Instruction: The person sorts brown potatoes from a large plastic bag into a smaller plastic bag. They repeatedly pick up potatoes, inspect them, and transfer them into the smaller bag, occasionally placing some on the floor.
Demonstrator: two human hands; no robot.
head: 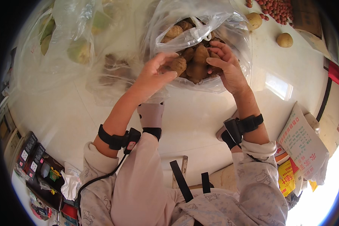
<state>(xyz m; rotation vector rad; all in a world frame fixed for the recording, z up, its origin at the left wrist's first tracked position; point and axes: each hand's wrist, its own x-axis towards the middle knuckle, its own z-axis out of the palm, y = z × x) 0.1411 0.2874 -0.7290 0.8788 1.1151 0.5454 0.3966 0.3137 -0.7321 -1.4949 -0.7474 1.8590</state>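
A clear plastic bag (237,56) full of brown, ringed taro corms (196,69) lies open on the tiled floor in front of me. At the left of its mouth my left hand (158,72) holds one taro corm (178,65) between thumb and fingers. My right hand (228,65) reaches into the right side of the bag, its fingers curled around a corm that is partly hidden. White bag handles (200,32) lie folded over the corms above both hands.
Clear bags with green-yellow fruit (79,52) and a bag of dark produce (115,67) lie left. Right are round tan items (284,40), small red fruit (275,10), a cardboard box (308,17) and a printed sack (302,144). My feet are just below the bags.
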